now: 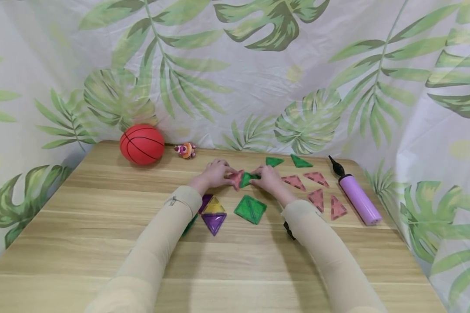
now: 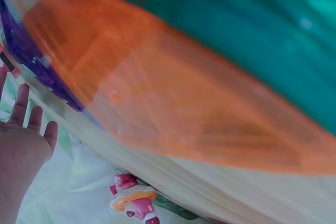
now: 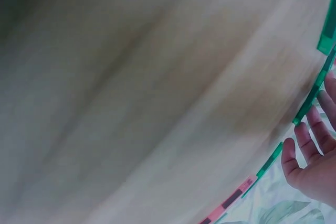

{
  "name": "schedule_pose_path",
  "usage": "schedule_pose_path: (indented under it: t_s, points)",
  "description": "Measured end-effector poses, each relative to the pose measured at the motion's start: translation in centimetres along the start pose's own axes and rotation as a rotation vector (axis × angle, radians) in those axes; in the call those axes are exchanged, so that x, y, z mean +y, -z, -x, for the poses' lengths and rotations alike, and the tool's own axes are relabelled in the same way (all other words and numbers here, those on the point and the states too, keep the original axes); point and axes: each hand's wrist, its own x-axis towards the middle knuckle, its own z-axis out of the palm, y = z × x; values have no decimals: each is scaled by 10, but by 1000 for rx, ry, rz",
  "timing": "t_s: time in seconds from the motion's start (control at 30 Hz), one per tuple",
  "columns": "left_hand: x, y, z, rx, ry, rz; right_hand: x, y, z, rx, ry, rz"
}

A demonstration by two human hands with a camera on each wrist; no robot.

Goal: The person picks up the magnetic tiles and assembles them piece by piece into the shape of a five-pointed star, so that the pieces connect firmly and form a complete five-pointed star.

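Note:
Near the middle of the table, my left hand [image 1: 218,173] holds a red triangular magnetic tile [image 1: 238,178] by its left edge. My right hand [image 1: 270,178] pinches a green triangular magnetic tile [image 1: 245,179] from the right. These two tiles meet or nearly meet between the fingertips; whether they touch is hard to tell. In the right wrist view, fingertips of the right hand [image 3: 315,150] lie along a green tile edge [image 3: 310,98]. In the left wrist view, the left hand [image 2: 23,140] is partly cut off, its fingers near a red tile edge [image 2: 9,64].
Two green triangles form a square [image 1: 250,209] nearer me. Purple tile [image 1: 214,222] and yellow tile [image 1: 213,206] lie beside my left sleeve. Several red triangles [image 1: 316,200], a green triangle [image 1: 300,161] and a purple pump [image 1: 360,200] stand right. A red ball [image 1: 142,144] and figurine [image 1: 186,150] sit back left.

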Motion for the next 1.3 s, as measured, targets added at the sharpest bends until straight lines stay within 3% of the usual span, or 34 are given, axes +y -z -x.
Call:
schedule_pose_path:
  t_s: [0.23,0.6,0.7,0.87,1.07,1.17,1.3]
  points:
    - [-3,0,3,1,7,26,7,4,3,-38,-18,-36]
    - [-5,-1,4,8,8,33,17,11,9,-20,-50,-26]
    - [-3,0,5,5,9,40,24,15,12,-39,3,-24]
    - [-2,1,6,0,9,41,34,27,12,-86,170,-2]
    - [-1,4,7,-28,17,30,39,35,5,-224,393,112]
    - [0,5,8,-42,16,22,39,36,3,-294,427,178]
    - [-1,6,8,-49,17,17,37,37,4,-317,424,200]
